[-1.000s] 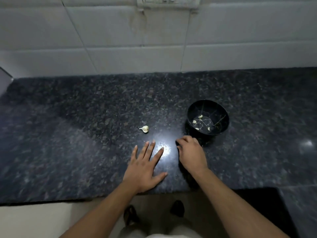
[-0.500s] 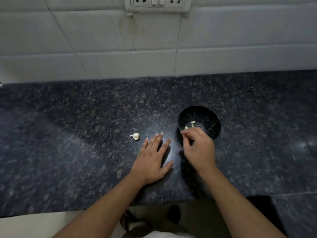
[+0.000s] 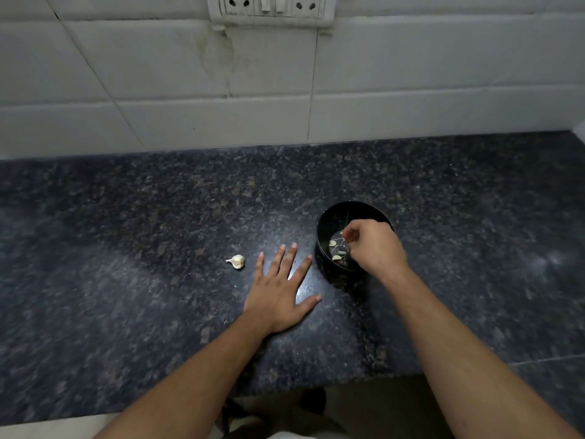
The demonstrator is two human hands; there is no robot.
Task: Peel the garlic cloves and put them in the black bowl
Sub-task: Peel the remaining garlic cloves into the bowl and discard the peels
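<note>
The black bowl (image 3: 326, 217) stands on the dark granite counter right of centre, with a few peeled garlic cloves (image 3: 336, 257) on its bottom. My right hand (image 3: 373, 245) hovers over the bowl's right half with its fingertips pinched together above the inside. A small pale bit shows at the fingertips, and it looks like a clove. My left hand (image 3: 278, 289) lies flat on the counter just left of the bowl, fingers spread. One unpeeled garlic clove (image 3: 236, 260) lies on the counter a little left of my left fingertips, touching nothing.
The granite counter (image 3: 126, 248) runs the full width and ends at a white tiled wall (image 3: 190, 90) with a socket panel (image 3: 269, 7) at the top. The counter's front edge (image 3: 158, 410) is near my body.
My right hand rose from the counter in front of the bowl and moved over the bowl's inside. My left hand stayed flat. The view shifted, so everything sits lower in the frame.
</note>
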